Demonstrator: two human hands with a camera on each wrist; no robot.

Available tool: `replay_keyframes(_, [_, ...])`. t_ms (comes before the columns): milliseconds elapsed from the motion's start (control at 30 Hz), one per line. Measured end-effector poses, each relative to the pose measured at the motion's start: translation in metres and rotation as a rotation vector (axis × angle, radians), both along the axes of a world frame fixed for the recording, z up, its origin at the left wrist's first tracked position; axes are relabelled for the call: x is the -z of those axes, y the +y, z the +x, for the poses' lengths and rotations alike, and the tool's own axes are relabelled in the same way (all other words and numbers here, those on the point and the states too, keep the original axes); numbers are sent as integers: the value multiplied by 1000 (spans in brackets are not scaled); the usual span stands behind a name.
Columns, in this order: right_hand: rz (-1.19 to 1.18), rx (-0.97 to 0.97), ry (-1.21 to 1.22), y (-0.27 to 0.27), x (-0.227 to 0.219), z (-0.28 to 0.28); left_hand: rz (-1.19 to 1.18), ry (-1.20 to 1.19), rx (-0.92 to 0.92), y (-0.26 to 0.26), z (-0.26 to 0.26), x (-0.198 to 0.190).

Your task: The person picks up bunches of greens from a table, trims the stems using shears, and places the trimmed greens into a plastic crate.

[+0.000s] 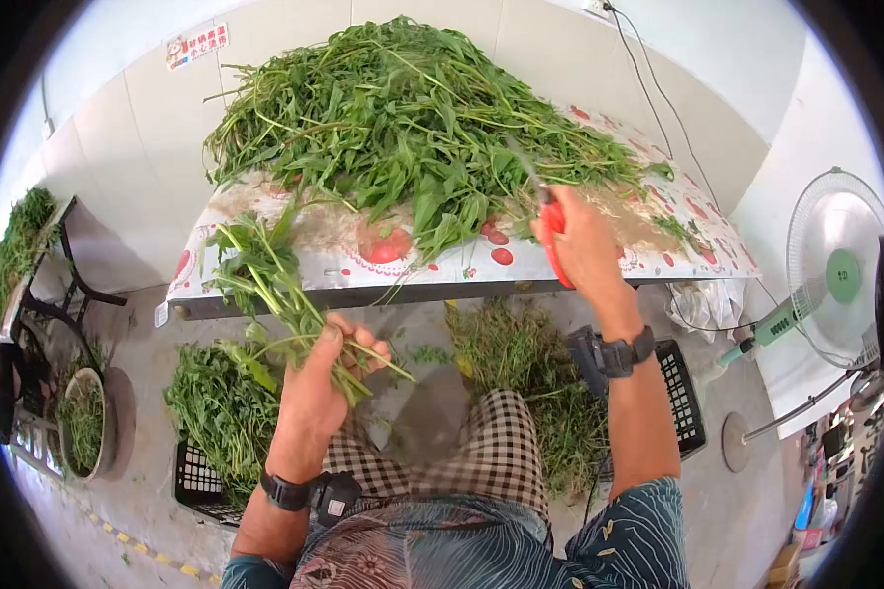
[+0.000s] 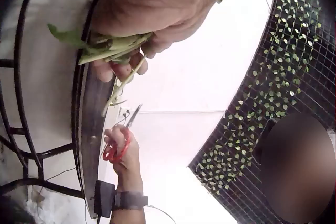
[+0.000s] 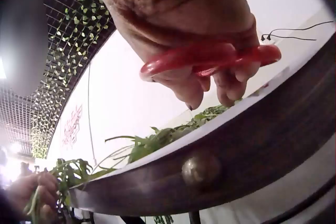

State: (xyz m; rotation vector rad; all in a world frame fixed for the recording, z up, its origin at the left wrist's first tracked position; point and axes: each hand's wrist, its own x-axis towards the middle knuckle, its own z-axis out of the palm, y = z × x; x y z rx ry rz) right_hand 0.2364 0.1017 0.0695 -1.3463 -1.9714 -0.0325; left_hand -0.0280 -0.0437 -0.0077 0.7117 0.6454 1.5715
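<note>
My left hand [image 1: 329, 368] grips a bunch of green stems [image 1: 273, 280] below the table's front edge, leaves up and away from me, cut ends poking out by the thumb. In the left wrist view the stem ends [image 2: 118, 50] show under the left hand [image 2: 157, 8]. My right hand [image 1: 589, 245] holds red-handled scissors [image 1: 552, 236] over the table's front edge, blades toward the leafy heap [image 1: 393, 128]. In the right wrist view the red handles [image 3: 199, 58] loop round fingers of the right hand [image 3: 184, 19]. The scissors are apart from the bunch.
The heap lies on a patterned tablecloth [image 1: 501, 257]. Below stand a black crate [image 1: 198, 481] of greens, another crate [image 1: 680, 393] and a loose pile of stems [image 1: 521, 373]. A fan [image 1: 840, 275] is at right; a bucket [image 1: 108, 432] and side table with greens are at left.
</note>
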Motion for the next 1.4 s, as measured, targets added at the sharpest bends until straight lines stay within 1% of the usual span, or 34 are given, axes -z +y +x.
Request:
replay_keyframes(100, [6,105,-143,19,-1,-13,-10,-28,14,-1,-4,-2])
replay_keyframes(167, [-84,123,-233,34,0,-14,-22,-66,36,-4,-7,-3])
replay_keyframes(200, [-131,133,-277,38,0,-13,-77,-50,-11,-5,-5,-5])
replay_keyframes(300, [-137,68,-283,42,-4,-10,-42,-15,68,-4,-14,2])
replay_keyframes(400, [-133,70,-157,45,3,3,-37,-33,47,-3,-17,6])
replay_keyframes(500, [-113,78,48,42,13,26,-55,-43,14,-1,-16,4])
replay_keyframes(600, [-78,78,125,38,27,56,-57,-63,31,0,-12,2])
replay_keyframes(700, [-108,126,201,28,25,77,-54,-66,52,1,-8,3])
replay_keyframes(800, [-276,-101,649,3,17,80,-48,-52,66,2,-4,2])
replay_keyframes(900, [-459,-326,706,-31,4,63,-45,-43,65,3,0,2])
replay_keyframes(1000, [-634,-541,662,-44,2,43,-44,-11,51,3,1,1])
replay_keyframes(1100, [-546,-467,644,-41,-6,22,-66,-15,37,1,-2,1])
replay_keyframes(1133, [-485,-410,607,-31,-4,20,-58,-18,38,1,-3,2])
replay_keyframes(1233, [-275,-167,326,-17,-18,3,-45,-24,45,3,-6,6])
replay_keyframes(1333, [-165,-121,139,25,-13,-5,-47,-25,51,4,-7,7])
replay_keyframes(1400, [-181,-101,15,46,-17,-17,-50,-32,52,3,-6,6])
